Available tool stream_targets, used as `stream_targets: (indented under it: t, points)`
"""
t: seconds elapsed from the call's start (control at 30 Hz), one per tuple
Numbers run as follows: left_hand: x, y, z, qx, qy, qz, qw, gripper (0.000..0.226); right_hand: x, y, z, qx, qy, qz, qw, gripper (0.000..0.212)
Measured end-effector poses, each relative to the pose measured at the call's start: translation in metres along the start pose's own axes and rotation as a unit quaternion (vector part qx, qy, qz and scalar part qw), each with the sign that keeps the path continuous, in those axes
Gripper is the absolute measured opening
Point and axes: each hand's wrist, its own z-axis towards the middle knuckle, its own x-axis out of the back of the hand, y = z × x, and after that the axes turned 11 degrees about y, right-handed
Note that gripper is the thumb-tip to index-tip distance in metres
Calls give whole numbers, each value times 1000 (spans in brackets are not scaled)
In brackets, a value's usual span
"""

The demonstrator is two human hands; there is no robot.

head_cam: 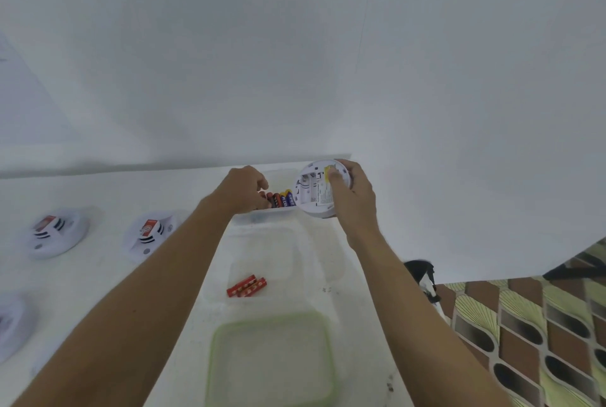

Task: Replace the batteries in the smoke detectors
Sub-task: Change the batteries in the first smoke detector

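Observation:
My right hand (pixel 355 198) grips a round white smoke detector (pixel 316 190) by its rim, tilted so its back faces me, with an empty battery bay and a printed label showing. My left hand (pixel 244 188) reaches into a clear plastic box (pixel 262 215) at the far end of the table, fingers curled onto several batteries (pixel 280 199) lying there, red, black and blue. Whether the fingers hold one I cannot tell. Two red batteries (pixel 246 287) lie in a nearer clear tray (pixel 295 262).
Two white smoke detectors (pixel 57 234) (pixel 151 233) with red labels lie face up on the white table at the left; a third smoke detector (pixel 13 324) shows at the left edge. A green-rimmed lid (pixel 272 360) lies nearest me. Patterned floor (pixel 541 334) lies beyond the table's right edge.

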Motion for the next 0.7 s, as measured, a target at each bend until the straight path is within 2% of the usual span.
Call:
stream_targets:
  t: [0.07, 0.13, 0.23, 0.37, 0.5, 0.6, 0.7]
  points:
    - [-2, 1, 10, -14, -36, 45, 998, 47, -2, 1, 7, 3, -10, 1, 1000, 17]
    - [-5, 3, 16, -15, -53, 63, 996, 40, -3, 2, 13, 7, -22, 1, 1000, 18]
    - [-9, 4, 19, -16, -49, 74, 996, 23, -5, 4, 20, 11, -32, -3, 999, 18]
    - [-13, 3, 20, -22, -30, 61, 997, 19, -7, 7, 29, 12, -36, -4, 999, 18]
    - [-10, 4, 18, -27, 11, 30, 999, 11, -9, 10, 34, 8, -36, 4, 999, 16]
    - [-12, 0, 15, -23, 45, 11, 999, 22, -10, 11, 36, 8, -36, 11, 999, 17]
    - [-11, 0, 10, 9, 114, -55, 992, 28, -10, 13, 38, 9, -33, 8, 999, 17]
